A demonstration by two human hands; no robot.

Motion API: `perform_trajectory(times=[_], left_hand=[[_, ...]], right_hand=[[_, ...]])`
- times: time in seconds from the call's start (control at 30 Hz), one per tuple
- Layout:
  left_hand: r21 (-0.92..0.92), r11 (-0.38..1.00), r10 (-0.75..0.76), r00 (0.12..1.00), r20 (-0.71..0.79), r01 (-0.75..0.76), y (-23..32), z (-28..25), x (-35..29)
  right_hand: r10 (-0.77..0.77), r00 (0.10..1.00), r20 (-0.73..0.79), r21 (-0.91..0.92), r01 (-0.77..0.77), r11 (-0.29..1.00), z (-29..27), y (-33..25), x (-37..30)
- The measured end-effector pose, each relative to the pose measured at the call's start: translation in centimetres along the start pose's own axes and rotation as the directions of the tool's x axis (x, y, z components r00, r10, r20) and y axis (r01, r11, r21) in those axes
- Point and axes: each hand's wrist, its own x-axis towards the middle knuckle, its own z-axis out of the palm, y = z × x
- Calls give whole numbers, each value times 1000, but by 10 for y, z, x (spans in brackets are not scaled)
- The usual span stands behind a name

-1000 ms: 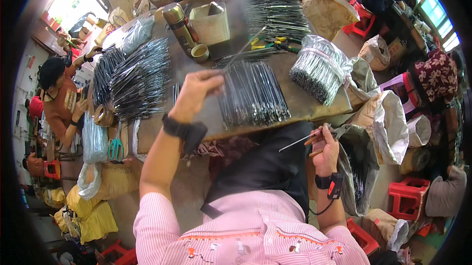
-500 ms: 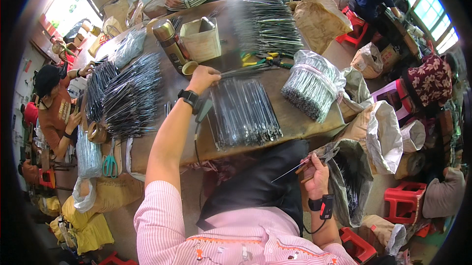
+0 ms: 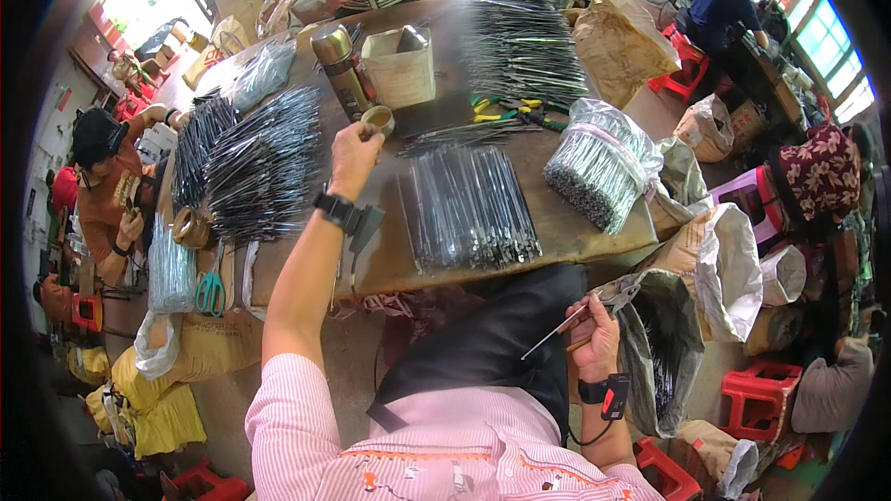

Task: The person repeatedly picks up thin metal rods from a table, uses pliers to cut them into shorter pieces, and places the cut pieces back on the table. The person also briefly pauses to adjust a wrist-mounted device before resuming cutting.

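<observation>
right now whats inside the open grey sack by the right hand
Thin dark strips show inside the grey sack by the right hand; anything deeper is covered by them and the sack's sides.

A bare strip of table (image 3: 382, 222) lies between the left pile of rods (image 3: 264, 157) and the flat row of rods (image 3: 473, 208), open for sideways passage beyond the left hand (image 3: 355, 157). Straight ahead, the cup (image 3: 378, 120), flask (image 3: 340, 72) and square box (image 3: 399, 67) block the way; loose rods (image 3: 469, 137) and pliers (image 3: 520, 113) bar the far side of the row. Rightward, a narrow gap separates row and wrapped bundle (image 3: 603, 167). The right hand (image 3: 594, 338) sits hemmed between thigh (image 3: 483, 334) and grey sack (image 3: 661, 352).
</observation>
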Motion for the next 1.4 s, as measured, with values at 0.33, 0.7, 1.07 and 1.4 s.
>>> perform_trajectory(times=[0.33, 0.7, 1.07, 1.4], left_hand=[[420, 906, -68, 961, 268, -53, 7, 10, -172], [507, 857, -202, 965, 167, 91, -16, -19, -170], [596, 796, -232, 962, 147, 101, -9, -23, -178], [-510, 439, -466, 672, 575, 740, 22, -58, -212]], right_hand=[[65, 996, 69, 60, -69, 996, 9, 6, -3], [103, 983, 154, 59, -113, 992, 27, 9, -13], [85, 981, 175, 9, -88, 996, 41, 3, -19], [33, 974, 224, -19, -29, 999, 49, -5, -23]])
